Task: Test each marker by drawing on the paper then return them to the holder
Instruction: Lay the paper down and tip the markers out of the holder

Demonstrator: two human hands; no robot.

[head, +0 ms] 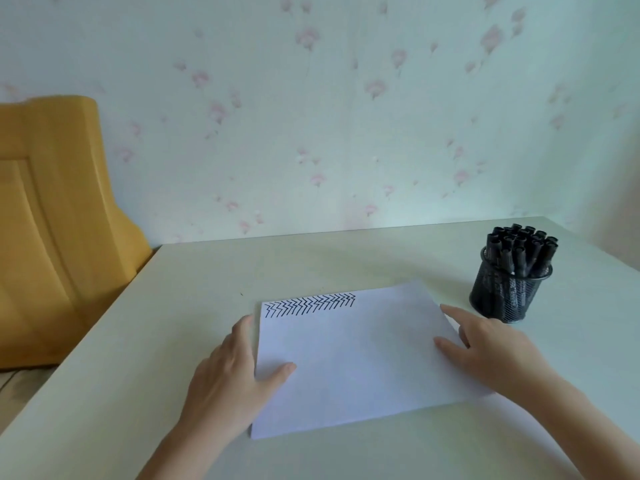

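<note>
White paper sheet [356,358], black zigzag row along top | your left hand [235,372] and right hand [491,351] spread flat on its edges | black mesh holder [509,292] full of markers [523,247]

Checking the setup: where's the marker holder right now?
In the head view, the marker holder stands on the table's far right, just beyond the paper's right corner and the right hand.

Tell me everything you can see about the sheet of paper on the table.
The paper is a white, unlined sheet lying flat on the pale table, turned slightly askew. A row of black zigzag marks runs along its far edge, from the left corner to about midway; the rest is blank. The left hand rests on its left edge, the right hand on its right side.
</note>
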